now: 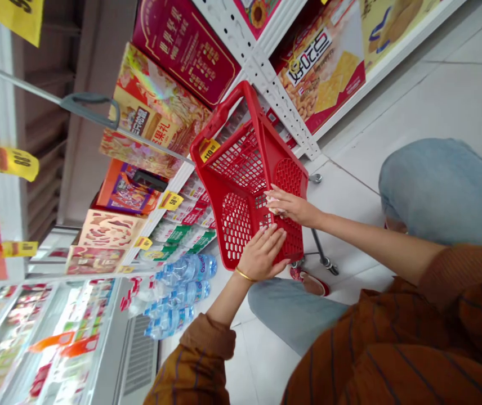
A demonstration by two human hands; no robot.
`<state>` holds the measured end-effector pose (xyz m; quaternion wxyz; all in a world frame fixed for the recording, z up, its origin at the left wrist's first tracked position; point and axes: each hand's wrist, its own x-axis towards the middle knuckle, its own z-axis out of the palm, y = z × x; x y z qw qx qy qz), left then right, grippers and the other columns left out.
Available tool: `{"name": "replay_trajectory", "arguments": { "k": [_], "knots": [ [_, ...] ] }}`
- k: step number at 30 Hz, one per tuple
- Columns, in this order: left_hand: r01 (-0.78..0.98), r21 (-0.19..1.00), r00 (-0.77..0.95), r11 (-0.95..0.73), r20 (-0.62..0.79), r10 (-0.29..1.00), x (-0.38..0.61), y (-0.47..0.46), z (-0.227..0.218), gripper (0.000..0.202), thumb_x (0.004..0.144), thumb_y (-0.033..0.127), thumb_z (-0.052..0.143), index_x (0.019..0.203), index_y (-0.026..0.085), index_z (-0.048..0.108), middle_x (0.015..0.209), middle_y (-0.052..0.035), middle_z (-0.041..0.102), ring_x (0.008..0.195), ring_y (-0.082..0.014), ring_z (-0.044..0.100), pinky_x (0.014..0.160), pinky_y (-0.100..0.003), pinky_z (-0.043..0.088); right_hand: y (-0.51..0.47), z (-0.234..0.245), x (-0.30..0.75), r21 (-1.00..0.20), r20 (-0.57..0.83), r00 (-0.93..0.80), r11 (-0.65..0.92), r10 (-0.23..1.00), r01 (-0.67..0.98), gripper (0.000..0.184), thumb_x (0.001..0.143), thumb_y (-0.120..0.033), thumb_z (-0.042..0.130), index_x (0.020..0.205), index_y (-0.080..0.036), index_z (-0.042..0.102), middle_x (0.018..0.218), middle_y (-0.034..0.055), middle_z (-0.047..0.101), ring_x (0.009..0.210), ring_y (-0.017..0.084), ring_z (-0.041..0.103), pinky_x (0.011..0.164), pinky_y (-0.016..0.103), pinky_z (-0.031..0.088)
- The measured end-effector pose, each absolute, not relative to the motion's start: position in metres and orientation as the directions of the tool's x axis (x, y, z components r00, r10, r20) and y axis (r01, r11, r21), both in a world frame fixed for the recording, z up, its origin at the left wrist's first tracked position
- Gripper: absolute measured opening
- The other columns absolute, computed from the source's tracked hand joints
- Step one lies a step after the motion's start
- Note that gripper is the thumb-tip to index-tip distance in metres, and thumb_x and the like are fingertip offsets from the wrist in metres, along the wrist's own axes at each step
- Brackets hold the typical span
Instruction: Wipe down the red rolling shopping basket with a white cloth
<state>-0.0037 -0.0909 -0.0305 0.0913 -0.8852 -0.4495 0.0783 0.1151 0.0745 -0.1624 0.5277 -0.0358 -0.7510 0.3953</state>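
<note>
The whole view is tilted sideways. A red plastic shopping basket (241, 169) on a wheeled frame stands on the floor in front of me. My left hand (262, 254), with a gold bangle on the wrist, lies flat with fingers stretched on the basket's meshed side near its bottom. My right hand (291, 206) is pinched on a small pale wad (273, 202), perhaps a cloth or wipe, pressed against the same meshed side. My knees in light blue jeans (439, 191) are bent, and a striped brown sleeve (199, 365) covers each arm.
Store shelves hold big gift boxes (156, 112), snack boxes (321, 62) and yellow price tags (171, 200). Packs of water bottles (182, 292) lie by a lit chiller (55, 337). The basket's grey pull handle (91, 107) sticks out. White floor tiles (456, 90) lie beneath.
</note>
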Motion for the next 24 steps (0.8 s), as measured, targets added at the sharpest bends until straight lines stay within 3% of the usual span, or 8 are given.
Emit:
{"name": "replay_trajectory", "arguments": {
  "k": [4,7,10,12,14,17,22,24],
  "knots": [
    [0.757,-0.116,0.62,-0.643,-0.18,0.763,-0.001,-0.078,-0.039,0.068,0.095,0.044,0.04,0.149,0.004,0.026,0.152,-0.0185,0.039,0.149,-0.0253,0.016,0.12,-0.045,0.025,0.027,-0.172,0.128,-0.863,0.5,-0.198,0.467,0.843,-0.193,0.035,0.096,-0.039,0.049,0.126,-0.025,0.057,0.148,0.0109,0.041,0.138,0.023,0.04,0.115,0.047,0.035],
    [0.799,-0.089,0.568,-0.594,-0.209,0.796,0.0,-0.081,-0.045,0.07,0.097,0.045,0.035,0.152,0.006,0.015,0.156,-0.0196,0.03,0.149,-0.0266,0.01,0.119,-0.05,0.024,0.0,-0.174,0.13,-0.935,0.343,-0.161,0.319,0.925,-0.158,0.04,0.096,-0.043,0.048,0.13,-0.024,0.054,0.136,0.0119,0.053,0.129,0.024,0.05,0.112,0.046,0.04],
    [0.83,-0.091,0.53,-0.551,-0.184,0.828,-0.002,-0.087,-0.049,0.076,0.097,0.048,0.035,0.153,0.007,0.004,0.158,-0.022,0.022,0.149,-0.0285,0.004,0.118,-0.053,0.025,-0.017,-0.171,0.128,-0.96,0.243,-0.194,0.206,0.95,-0.192,0.046,0.095,-0.046,0.05,0.136,-0.025,0.046,0.132,0.0102,0.058,0.13,0.024,0.05,0.11,0.046,0.041],
    [0.839,-0.089,0.523,-0.536,-0.136,0.841,-0.003,-0.091,-0.052,0.08,0.097,0.05,0.035,0.153,0.006,-0.001,0.159,-0.0236,0.016,0.149,-0.0297,0.001,0.117,-0.055,0.026,-0.024,-0.169,0.125,-0.953,0.262,-0.178,0.224,0.949,-0.205,0.042,0.095,-0.046,0.05,0.131,-0.026,0.051,0.137,0.0097,0.056,0.139,0.025,0.04,0.115,0.05,0.034],
    [0.854,-0.08,0.507,-0.514,-0.089,0.857,-0.001,-0.093,-0.055,0.079,0.097,0.05,0.033,0.153,0.007,-0.005,0.16,-0.0237,0.01,0.149,-0.0304,-0.001,0.116,-0.055,0.027,-0.03,-0.171,0.121,-0.929,0.34,-0.183,0.299,0.922,-0.219,0.039,0.096,-0.045,0.048,0.129,-0.025,0.054,0.149,0.0105,0.044,0.145,0.025,0.028,0.118,0.053,0.026],
    [0.888,-0.04,0.457,-0.458,-0.048,0.888,0.003,-0.096,-0.059,0.076,0.098,0.05,0.026,0.153,0.009,-0.006,0.161,-0.022,0.002,0.149,-0.0307,0.0,0.117,-0.056,0.026,-0.034,-0.177,0.114,-0.904,0.398,-0.215,0.341,0.892,-0.258,0.05,0.097,-0.043,0.045,0.143,-0.024,0.04,0.16,0.0114,0.022,0.147,0.024,0.025,0.119,0.05,0.027],
    [0.919,-0.003,0.394,-0.394,0.023,0.919,0.01,-0.098,-0.066,0.076,0.097,0.054,0.021,0.153,0.008,-0.002,0.16,-0.023,0.002,0.15,-0.0311,0.0,0.117,-0.056,0.024,-0.036,-0.191,0.104,-0.901,0.411,-0.222,0.357,0.884,-0.246,0.048,0.101,-0.032,0.035,0.149,-0.026,0.032,0.152,0.0085,0.039,0.144,0.018,0.03,0.12,0.045,0.029],
    [0.931,-0.039,0.366,-0.364,0.05,0.929,0.012,-0.099,-0.068,0.076,0.098,0.054,0.022,0.153,0.007,-0.001,0.16,-0.0243,0.005,0.15,-0.0311,0.003,0.117,-0.056,0.024,-0.039,-0.194,0.105,-0.894,0.435,-0.232,0.386,0.87,-0.228,0.048,0.102,-0.025,0.03,0.149,-0.026,0.031,0.153,0.0072,0.039,0.144,0.017,0.03,0.119,0.045,0.031]
  ]
}}
